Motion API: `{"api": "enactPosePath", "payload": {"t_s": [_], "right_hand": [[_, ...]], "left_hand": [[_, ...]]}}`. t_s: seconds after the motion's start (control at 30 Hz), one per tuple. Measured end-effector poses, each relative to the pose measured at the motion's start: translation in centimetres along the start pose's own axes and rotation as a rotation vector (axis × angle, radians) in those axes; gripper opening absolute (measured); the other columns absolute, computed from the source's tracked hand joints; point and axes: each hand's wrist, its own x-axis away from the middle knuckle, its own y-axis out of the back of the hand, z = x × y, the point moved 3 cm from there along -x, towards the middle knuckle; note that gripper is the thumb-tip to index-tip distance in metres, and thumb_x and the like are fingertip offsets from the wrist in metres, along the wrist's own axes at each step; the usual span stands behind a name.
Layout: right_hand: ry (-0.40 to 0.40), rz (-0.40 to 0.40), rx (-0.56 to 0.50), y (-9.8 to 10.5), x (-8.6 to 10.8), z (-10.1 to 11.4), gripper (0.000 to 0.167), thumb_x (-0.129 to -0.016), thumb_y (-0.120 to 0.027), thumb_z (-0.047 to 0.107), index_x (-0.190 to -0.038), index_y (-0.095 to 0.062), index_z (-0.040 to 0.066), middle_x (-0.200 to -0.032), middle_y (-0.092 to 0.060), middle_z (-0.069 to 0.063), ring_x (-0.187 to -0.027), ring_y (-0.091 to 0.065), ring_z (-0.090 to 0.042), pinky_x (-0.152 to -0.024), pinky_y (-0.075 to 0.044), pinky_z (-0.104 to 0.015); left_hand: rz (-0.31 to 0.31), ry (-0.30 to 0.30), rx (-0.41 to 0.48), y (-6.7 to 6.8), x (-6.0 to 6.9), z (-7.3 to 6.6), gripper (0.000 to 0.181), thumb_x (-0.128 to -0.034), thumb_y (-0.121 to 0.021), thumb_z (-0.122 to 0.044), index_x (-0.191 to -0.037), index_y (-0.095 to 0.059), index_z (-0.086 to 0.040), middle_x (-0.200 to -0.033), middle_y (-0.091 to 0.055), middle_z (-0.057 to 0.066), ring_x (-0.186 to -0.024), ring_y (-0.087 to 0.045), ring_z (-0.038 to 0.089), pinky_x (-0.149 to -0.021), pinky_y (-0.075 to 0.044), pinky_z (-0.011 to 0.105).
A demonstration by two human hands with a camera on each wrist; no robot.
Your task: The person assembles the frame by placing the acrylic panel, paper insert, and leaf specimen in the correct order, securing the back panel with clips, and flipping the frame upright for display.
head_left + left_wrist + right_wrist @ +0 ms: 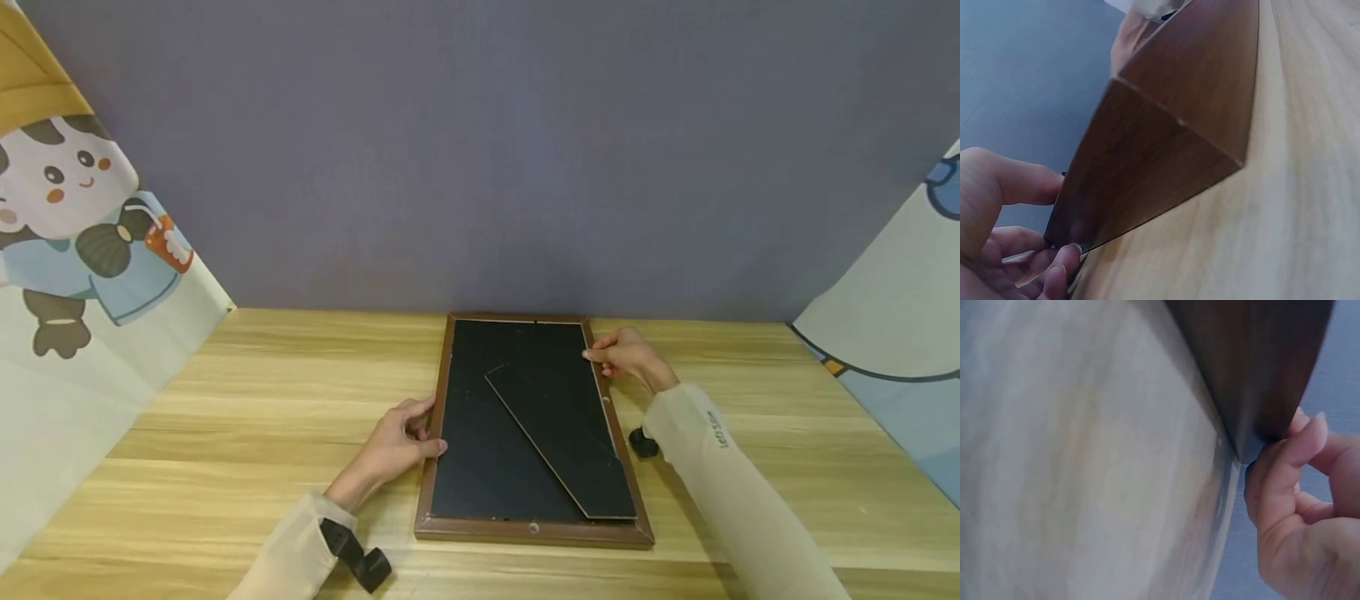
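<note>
A brown picture frame [480, 529] lies face down, its black back panel [476, 450] upward. Slanting across the panel is a black stand flap [573, 450], its wide end near the lower right corner. My left hand [393, 442] grips the frame's left side, thumb over the top edge; the left wrist view shows that hand [997, 219] with fingertips low against the brown side [1147, 144]. On the right side, near the far end, my right hand [630, 354] holds the edge. In the right wrist view its fingers are curled [1279, 481] at the frame's side [1254, 356].
The frame rests on a wood-grain table [300, 417], its far end close to a grey backdrop [480, 167]. Printed cartoon panels stand at both sides, with a figure [67, 192] on the left one. Black wrist devices [356, 554] are on both arms.
</note>
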Motion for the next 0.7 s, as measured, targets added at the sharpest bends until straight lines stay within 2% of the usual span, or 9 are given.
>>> {"api": "enactPosePath", "payload": {"t_s": [0.23,0.4,0.7], "right_hand": [[-0.009,0.003,0.043,0.3,0.1,0.2,0.02,-0.09,-0.063,0.007,-0.098,-0.054,-0.009,-0.067,-0.054,0.003,-0.05,-0.048,-0.002,-0.049,-0.047,-0.016],[-0.006,0.021,0.067,0.7,-0.4,0.1,0.022,-0.091,-0.063,0.008,-0.101,-0.054,-0.009,-0.069,-0.054,0.002,-0.051,-0.048,-0.003,-0.049,-0.046,-0.017],[0.027,0.096,-0.002,1.4,-1.6,-0.7,0.028,-0.093,-0.061,0.016,-0.108,-0.055,-0.007,-0.07,-0.053,0.003,-0.054,-0.052,-0.002,-0.054,-0.05,-0.017]], "left_hand": [[0.008,-0.002,0.02,-0.3,-0.1,0.1,0.072,-0.075,-0.075,-0.001,-0.139,-0.043,0.005,-0.095,-0.051,0.009,-0.072,-0.044,0.014,-0.053,-0.036,0.018],[0.008,0.0,0.022,-0.7,-0.5,0.0,0.072,-0.075,-0.074,-0.001,-0.139,-0.042,0.006,-0.092,-0.05,0.009,-0.072,-0.044,0.014,-0.053,-0.036,0.018],[-0.044,0.011,0.045,-0.9,-0.9,-0.2,0.073,-0.074,-0.074,0.0,-0.139,-0.042,0.006,-0.095,-0.051,0.01,-0.071,-0.044,0.013,-0.052,-0.035,0.017]]}}
